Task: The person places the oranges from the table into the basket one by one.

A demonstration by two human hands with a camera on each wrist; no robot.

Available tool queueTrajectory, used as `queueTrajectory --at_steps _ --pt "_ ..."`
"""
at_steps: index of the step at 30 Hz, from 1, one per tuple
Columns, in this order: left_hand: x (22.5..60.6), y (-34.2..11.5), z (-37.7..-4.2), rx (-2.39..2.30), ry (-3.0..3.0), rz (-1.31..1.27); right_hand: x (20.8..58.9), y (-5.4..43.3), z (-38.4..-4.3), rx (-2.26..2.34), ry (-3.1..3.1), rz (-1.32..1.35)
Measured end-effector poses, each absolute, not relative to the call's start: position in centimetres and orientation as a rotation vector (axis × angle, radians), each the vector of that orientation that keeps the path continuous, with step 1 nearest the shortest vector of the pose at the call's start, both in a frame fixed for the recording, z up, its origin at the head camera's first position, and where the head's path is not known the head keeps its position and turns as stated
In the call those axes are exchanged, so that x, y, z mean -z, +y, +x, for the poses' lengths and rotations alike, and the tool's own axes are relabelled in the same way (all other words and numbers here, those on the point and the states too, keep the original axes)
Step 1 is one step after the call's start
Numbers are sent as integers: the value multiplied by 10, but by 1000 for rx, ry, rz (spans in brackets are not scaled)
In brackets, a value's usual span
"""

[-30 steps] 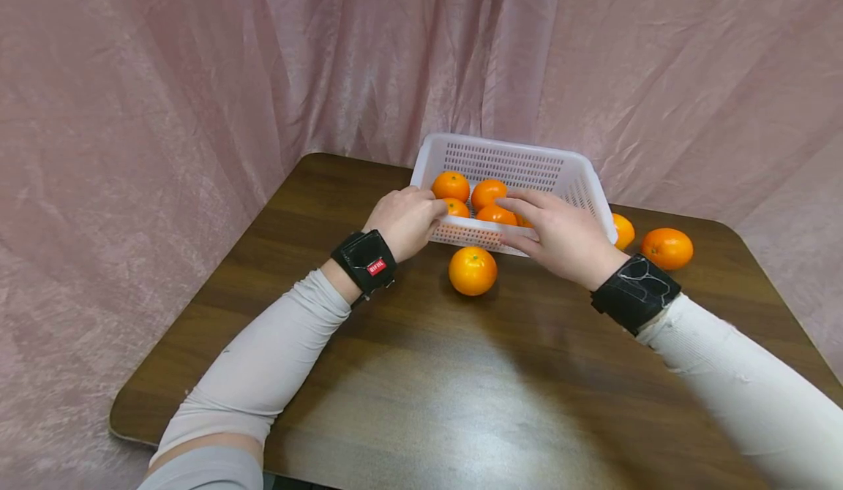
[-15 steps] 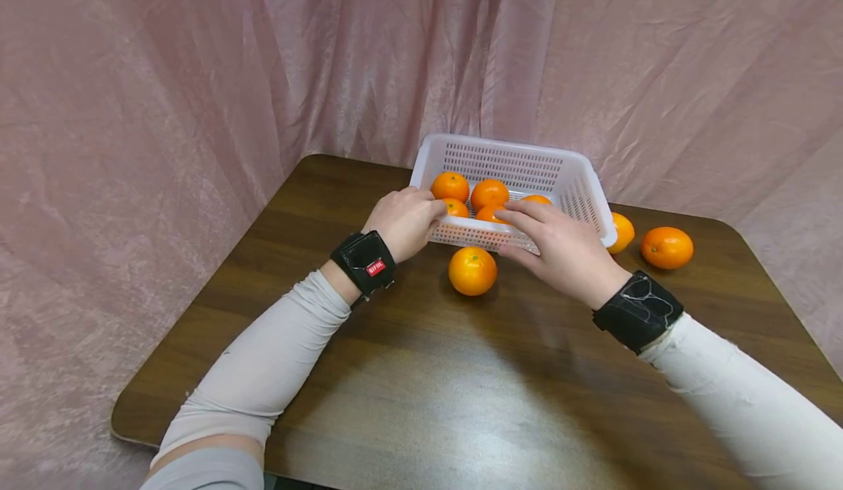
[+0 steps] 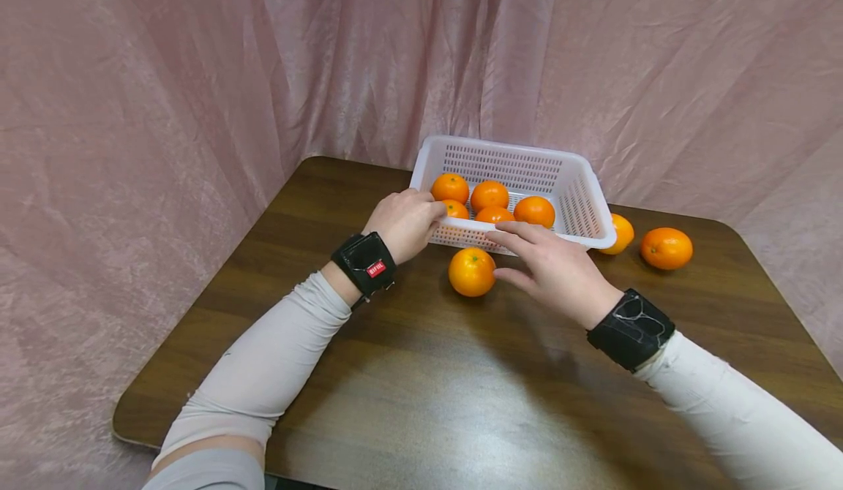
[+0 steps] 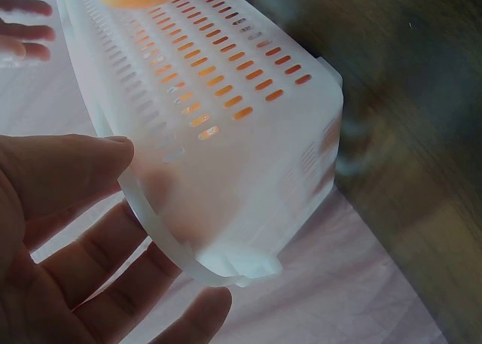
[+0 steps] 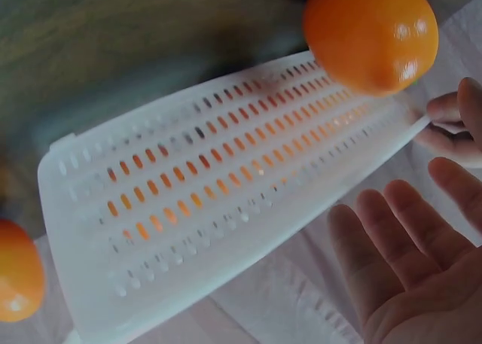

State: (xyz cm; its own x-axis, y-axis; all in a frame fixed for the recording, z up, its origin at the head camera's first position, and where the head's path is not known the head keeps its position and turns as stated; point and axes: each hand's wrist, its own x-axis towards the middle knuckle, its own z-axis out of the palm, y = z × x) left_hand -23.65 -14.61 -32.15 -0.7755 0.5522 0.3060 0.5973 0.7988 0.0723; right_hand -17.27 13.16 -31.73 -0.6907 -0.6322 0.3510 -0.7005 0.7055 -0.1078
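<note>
A white slotted plastic basket stands at the back of the table with several oranges inside. My left hand grips its left front corner; in the left wrist view the thumb lies on the outer side of the basket wall and fingers curl over the rim. One loose orange sits just in front of the basket. Beside it, my right hand holds nothing, its fingers extended near the front rim and its thumb close to that orange; contact is unclear.
Two more oranges lie on the table right of the basket: one close against its corner, another farther right. The brown wooden table has rounded corners. A pink curtain hangs behind its back edge.
My right hand has drawn back out of the basket, toward the front orange, uncovering an orange inside on the right. The left hand keeps its place on the basket.
</note>
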Motion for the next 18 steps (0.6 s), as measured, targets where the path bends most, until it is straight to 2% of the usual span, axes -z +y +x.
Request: queueTrajectory --at_steps 18 --pt "321 -145 -236 218 -2737 -883 339 117 -166 -370 -2640 1143"
